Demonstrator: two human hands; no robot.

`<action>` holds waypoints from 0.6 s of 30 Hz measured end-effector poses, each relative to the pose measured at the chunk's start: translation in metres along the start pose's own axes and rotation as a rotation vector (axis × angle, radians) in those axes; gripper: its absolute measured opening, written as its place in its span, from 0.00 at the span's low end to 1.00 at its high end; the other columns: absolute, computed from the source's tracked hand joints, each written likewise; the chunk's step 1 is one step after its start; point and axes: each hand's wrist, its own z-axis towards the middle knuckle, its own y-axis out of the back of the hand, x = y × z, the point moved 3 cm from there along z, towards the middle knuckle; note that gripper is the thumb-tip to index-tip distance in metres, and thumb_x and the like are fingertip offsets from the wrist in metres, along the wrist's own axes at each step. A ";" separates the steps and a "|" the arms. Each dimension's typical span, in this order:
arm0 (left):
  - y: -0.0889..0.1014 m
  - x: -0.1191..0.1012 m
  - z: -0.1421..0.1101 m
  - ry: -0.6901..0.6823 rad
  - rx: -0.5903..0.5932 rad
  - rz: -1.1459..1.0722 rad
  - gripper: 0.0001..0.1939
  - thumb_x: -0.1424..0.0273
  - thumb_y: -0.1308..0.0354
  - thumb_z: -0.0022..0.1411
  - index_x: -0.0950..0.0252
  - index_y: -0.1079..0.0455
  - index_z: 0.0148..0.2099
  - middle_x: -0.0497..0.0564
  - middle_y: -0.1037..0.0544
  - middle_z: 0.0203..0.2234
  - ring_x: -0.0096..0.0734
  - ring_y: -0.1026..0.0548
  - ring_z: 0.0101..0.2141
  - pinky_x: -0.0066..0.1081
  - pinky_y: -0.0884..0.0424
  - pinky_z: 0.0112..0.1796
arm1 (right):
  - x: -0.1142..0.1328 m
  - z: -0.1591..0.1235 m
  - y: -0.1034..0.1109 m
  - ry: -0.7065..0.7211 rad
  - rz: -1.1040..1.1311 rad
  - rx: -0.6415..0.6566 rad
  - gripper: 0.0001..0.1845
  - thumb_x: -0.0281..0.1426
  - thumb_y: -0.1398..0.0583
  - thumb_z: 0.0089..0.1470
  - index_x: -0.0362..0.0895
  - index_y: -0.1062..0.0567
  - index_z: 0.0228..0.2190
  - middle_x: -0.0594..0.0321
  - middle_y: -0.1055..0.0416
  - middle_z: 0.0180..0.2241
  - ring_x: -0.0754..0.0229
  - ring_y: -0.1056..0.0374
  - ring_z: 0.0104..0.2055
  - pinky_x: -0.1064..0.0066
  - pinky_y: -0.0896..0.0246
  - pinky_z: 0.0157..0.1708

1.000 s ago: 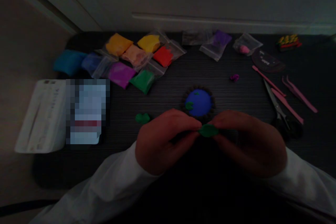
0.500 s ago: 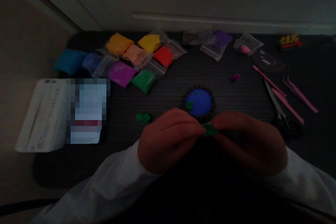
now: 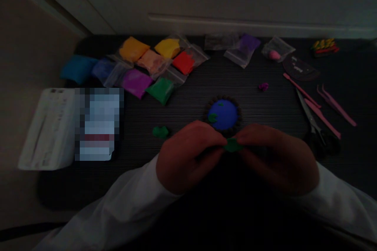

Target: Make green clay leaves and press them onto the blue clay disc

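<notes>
A small flattened piece of green clay (image 3: 233, 145) is pinched between my two hands, just in front of a round blue clay disc (image 3: 226, 113). My left hand (image 3: 188, 157) grips its left edge between thumb and fingertips. From the other side, my right hand (image 3: 278, 159) pinches the right edge. Dark brown balls (image 3: 207, 108) ring the blue disc, and a notched green clay leaf (image 3: 212, 118) plus a tiny green bit (image 3: 220, 104) lie on it. A loose green clay lump (image 3: 160, 131) rests left of my left hand.
Bags of coloured clay, including a green one (image 3: 161, 90), lie along the back left. Scissors (image 3: 315, 121), pink tools (image 3: 322, 117) and pink tweezers (image 3: 337, 106) lie at right. A purple bit (image 3: 263, 86) sits behind my right hand. A phone (image 3: 100, 125) and white box (image 3: 48, 129) are at left.
My left fingers have shifted their hold on the green clay, the thumb now showing below it. The clay has moved slightly left and its flat face shows differently.
</notes>
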 end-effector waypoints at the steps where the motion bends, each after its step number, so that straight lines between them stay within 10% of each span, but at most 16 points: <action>1: 0.000 0.000 0.000 -0.008 0.002 -0.004 0.12 0.81 0.43 0.47 0.65 0.35 0.37 0.51 0.25 0.28 0.27 0.28 0.32 0.28 0.30 0.35 | 0.000 0.000 -0.001 0.004 -0.005 0.007 0.18 0.21 0.44 0.45 0.49 0.34 0.39 0.65 0.28 0.33 0.63 0.32 0.37 0.71 0.34 0.36; 18: -0.004 0.016 0.001 0.126 -0.191 0.063 0.08 0.81 0.44 0.47 0.66 0.32 0.32 0.50 0.25 0.27 0.26 0.27 0.30 0.27 0.31 0.33 | -0.019 0.009 0.000 -0.161 -0.243 -0.129 0.10 0.32 0.43 0.46 0.45 0.29 0.34 0.59 0.29 0.35 0.56 0.36 0.40 0.59 0.46 0.41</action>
